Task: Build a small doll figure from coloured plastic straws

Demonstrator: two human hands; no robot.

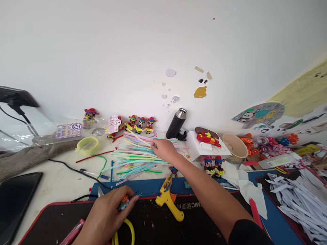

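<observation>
My left hand (108,211) is closed over the black mat at the front, with a small multicoloured fuzzy piece (124,203), orange, green and blue, between its fingers. Most of that piece is hidden. My right hand (163,148) reaches forward onto a spread pile of pastel pipe cleaners (139,157). Its fingers are curled in on the strands, and the fingertips are partly hidden. Between my arms a yellow hot glue gun (170,200) lies on the mat. A pointed blade (100,191) shows behind my left hand, and a yellow loop (130,231) beside it.
Several small figurines (141,125) line the wall, near a black thermos (176,122). A white box (196,149) and a beige bowl (236,146) stand to the right, then paper strips (293,200). On the left are green tape (88,146), a tablet (16,204) and a cable (68,166).
</observation>
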